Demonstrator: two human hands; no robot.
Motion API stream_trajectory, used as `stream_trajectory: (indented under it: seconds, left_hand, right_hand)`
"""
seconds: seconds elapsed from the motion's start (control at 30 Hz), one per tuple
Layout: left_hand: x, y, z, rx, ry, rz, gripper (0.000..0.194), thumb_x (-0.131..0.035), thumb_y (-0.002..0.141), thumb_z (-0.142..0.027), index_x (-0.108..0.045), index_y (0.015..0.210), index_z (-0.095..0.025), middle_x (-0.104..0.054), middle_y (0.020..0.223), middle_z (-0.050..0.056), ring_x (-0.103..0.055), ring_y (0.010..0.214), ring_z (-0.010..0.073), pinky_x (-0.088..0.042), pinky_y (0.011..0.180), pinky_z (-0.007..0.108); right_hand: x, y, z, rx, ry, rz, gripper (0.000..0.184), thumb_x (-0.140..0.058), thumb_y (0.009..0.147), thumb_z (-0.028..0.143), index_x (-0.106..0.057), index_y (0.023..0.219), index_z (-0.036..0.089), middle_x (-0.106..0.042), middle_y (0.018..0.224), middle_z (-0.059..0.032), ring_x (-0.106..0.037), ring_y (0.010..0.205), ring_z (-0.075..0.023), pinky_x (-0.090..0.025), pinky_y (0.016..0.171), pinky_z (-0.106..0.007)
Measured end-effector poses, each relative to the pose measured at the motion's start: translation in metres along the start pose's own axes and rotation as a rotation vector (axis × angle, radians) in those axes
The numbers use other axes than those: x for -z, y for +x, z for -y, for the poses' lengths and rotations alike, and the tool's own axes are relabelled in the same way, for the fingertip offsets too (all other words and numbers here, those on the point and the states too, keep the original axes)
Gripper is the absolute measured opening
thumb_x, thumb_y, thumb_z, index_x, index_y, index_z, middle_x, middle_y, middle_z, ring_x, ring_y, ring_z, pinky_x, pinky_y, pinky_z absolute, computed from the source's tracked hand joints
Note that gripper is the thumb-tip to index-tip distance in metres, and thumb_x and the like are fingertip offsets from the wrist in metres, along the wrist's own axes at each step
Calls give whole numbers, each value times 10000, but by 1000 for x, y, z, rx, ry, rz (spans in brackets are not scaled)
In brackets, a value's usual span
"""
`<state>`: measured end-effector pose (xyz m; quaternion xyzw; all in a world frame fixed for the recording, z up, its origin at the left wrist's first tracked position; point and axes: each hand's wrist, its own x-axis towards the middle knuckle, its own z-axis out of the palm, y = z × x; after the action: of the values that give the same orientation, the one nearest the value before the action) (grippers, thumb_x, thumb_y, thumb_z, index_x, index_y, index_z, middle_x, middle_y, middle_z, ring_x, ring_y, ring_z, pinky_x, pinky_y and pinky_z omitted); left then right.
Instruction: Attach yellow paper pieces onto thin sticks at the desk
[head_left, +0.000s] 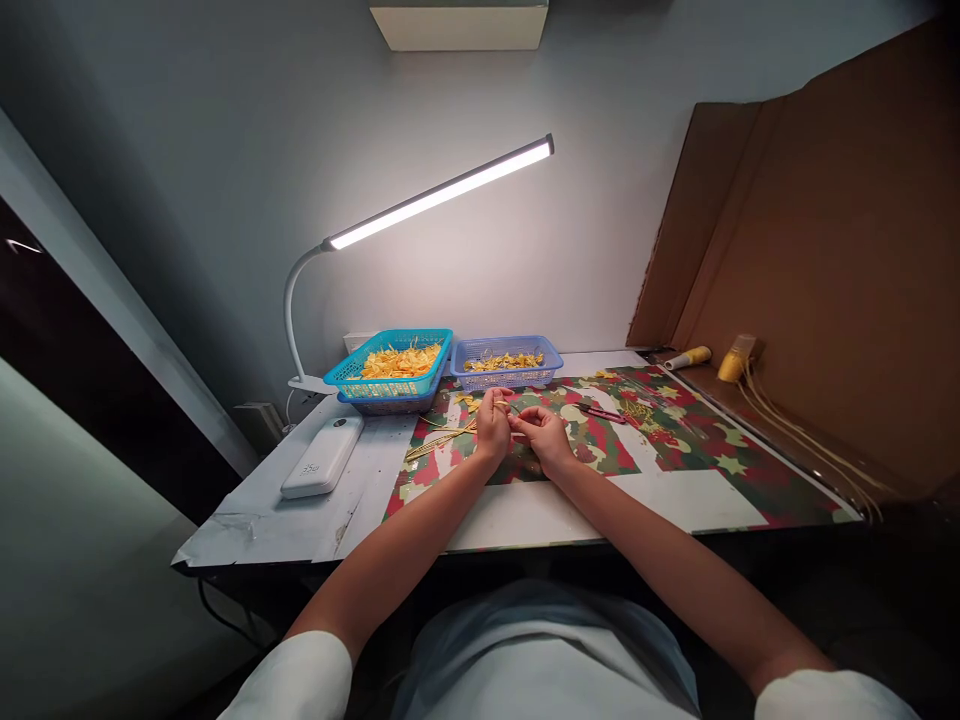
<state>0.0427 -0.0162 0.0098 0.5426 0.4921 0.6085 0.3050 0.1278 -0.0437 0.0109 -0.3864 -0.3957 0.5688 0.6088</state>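
Close together over the patterned mat, my left hand [493, 428] and my right hand [546, 436] meet with fingers curled in a pinch. Something thin seems to lie between the fingertips, too small to name. Yellow strands [439, 442] stretch left from beside my left hand; whether it grips them I cannot tell. Small yellow pieces [466, 402] lie just behind that hand. Beyond my right hand rests a pink-handled tool [601, 412] with a dark tip, and several thin yellow bits [637, 412] are scattered near it.
A turquoise basket [334, 385] of yellow pieces is stacked at the back left, beside a purple basket [506, 379] with more. A white power bank [322, 458] lies left, under a lit lamp [442, 195]. Right: cardboard [825, 240], a yellow thread spool [733, 362].
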Motion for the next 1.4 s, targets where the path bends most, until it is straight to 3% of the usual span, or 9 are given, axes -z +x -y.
stream_trajectory:
  seconds: [0.2, 0.3, 0.37, 0.5, 0.73, 1.2, 1.4]
  left_hand:
    - [6, 3, 0, -55, 9, 86, 168, -396, 825, -279, -532, 835, -180, -524, 704, -8, -483, 634, 115, -413, 586, 229]
    - [17, 9, 1, -164, 70, 250, 101, -487, 728, -197, -550, 800, -168, -548, 713, -17, -477, 638, 100, -408, 594, 214]
    - [25, 13, 1, -258, 133, 360, 195, -551, 686, -168, -588, 877, -166, -580, 762, -14, -466, 631, 92, -399, 574, 204]
    - [37, 18, -2, -415, 139, 478, 205, -640, 738, -258, -662, 925, -175, -640, 852, 21, -483, 652, 93, -403, 573, 204]
    - [41, 23, -2, -534, 144, 433, 239, -695, 745, -409, -729, 793, -177, -657, 732, 31, -511, 614, 100, -400, 563, 226]
    - [39, 24, 3, -573, 138, 388, 235, -700, 739, -418, -757, 789, -196, -686, 712, 38, -544, 585, 105, -416, 545, 229]
    - [38, 23, 3, -547, 99, 384, 250, -696, 736, -436, -756, 766, -195, -685, 726, 44, -550, 592, 109, -421, 543, 234]
  right_hand:
    - [8, 9, -1, 78, -47, -40, 443, -847, 390, 416, -538, 612, 189, -603, 573, 32, -597, 578, -132, -515, 586, -280]
    - [15, 14, 2, 186, -118, -80, 417, -821, 455, 451, -539, 626, 196, -587, 562, 29, -574, 555, -134, -499, 577, -286]
    - [19, 14, 7, 256, -188, -87, 397, -800, 500, 469, -540, 629, 198, -575, 553, 28, -554, 538, -132, -477, 553, -280]
    - [23, 9, 16, 304, -233, -34, 380, -786, 527, 475, -537, 601, 198, -570, 555, 22, -549, 547, -137, -451, 536, -273]
    - [29, 13, 13, 291, -187, 4, 351, -799, 541, 439, -553, 612, 199, -592, 564, 15, -558, 550, -137, -448, 540, -271]
    - [27, 13, 13, 187, -87, -9, 402, -839, 437, 409, -567, 637, 191, -647, 612, 3, -620, 604, -157, -510, 600, -296]
    - [28, 13, 12, 174, -97, 7, 370, -824, 466, 393, -585, 662, 190, -652, 636, 2, -628, 623, -159, -519, 631, -310]
